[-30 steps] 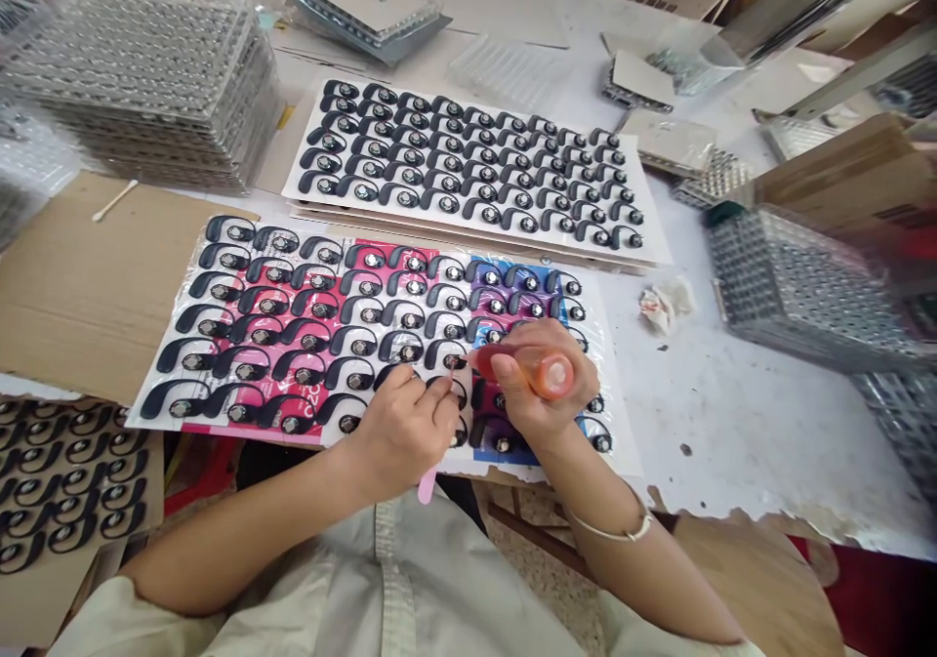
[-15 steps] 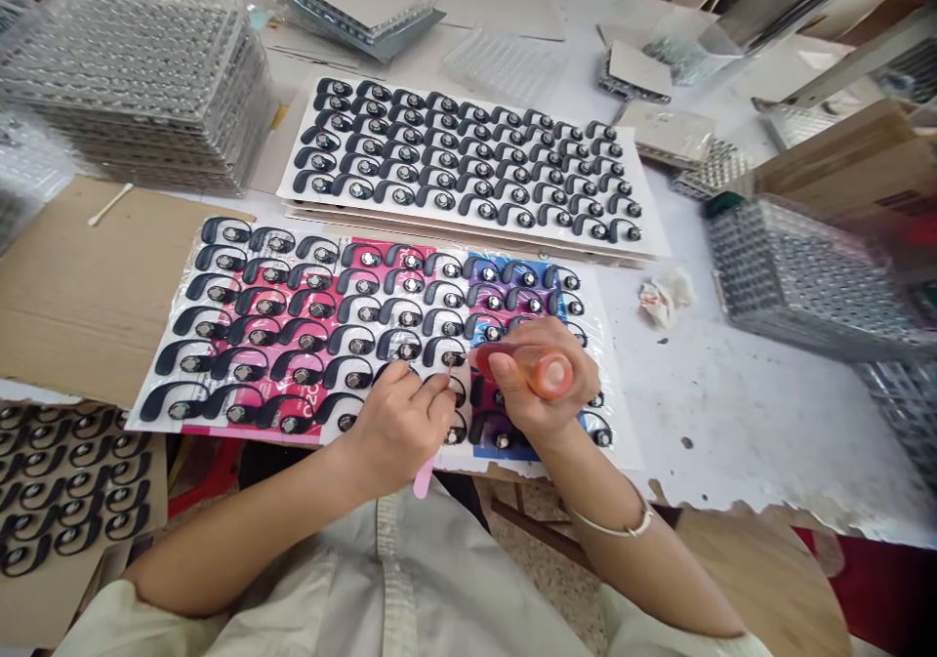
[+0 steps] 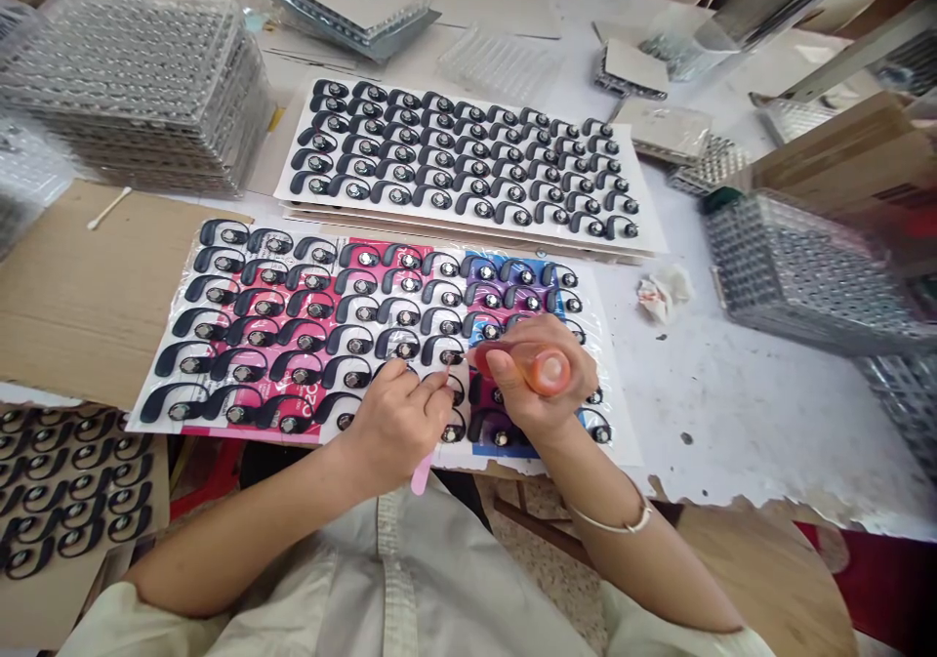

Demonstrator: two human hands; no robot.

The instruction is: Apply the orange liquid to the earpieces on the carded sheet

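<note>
Curled over the front middle of the sheet of black ear hooks point(image 3: 253, 369), my left hand point(image 3: 399, 418) is closed on a slim pink tool, whose flat pink end point(image 3: 421, 474) sticks out below the palm. Its other end is mostly hidden by the fingers. My right hand point(image 3: 533, 398) is wrapped round an orange-red squeeze bottle point(image 3: 550, 372), tilted with its base towards me. The bottle's nozzle points left, close to one black ear hook point(image 3: 443, 350) with a round metallic part. Pink and blue printed cards show through the clear film under the hooks.
Behind lies a second board of black ear hooks point(image 3: 468, 159). Stacked clear trays point(image 3: 146, 81) stand at the back left, and more trays point(image 3: 812, 266) at the right. A cotton swab point(image 3: 109, 208) rests on cardboard point(image 3: 88, 296). A crumpled tissue point(image 3: 663, 294) lies to the right.
The view has shifted very slightly. Both hands keep their grips and stay at the same ear hook.
</note>
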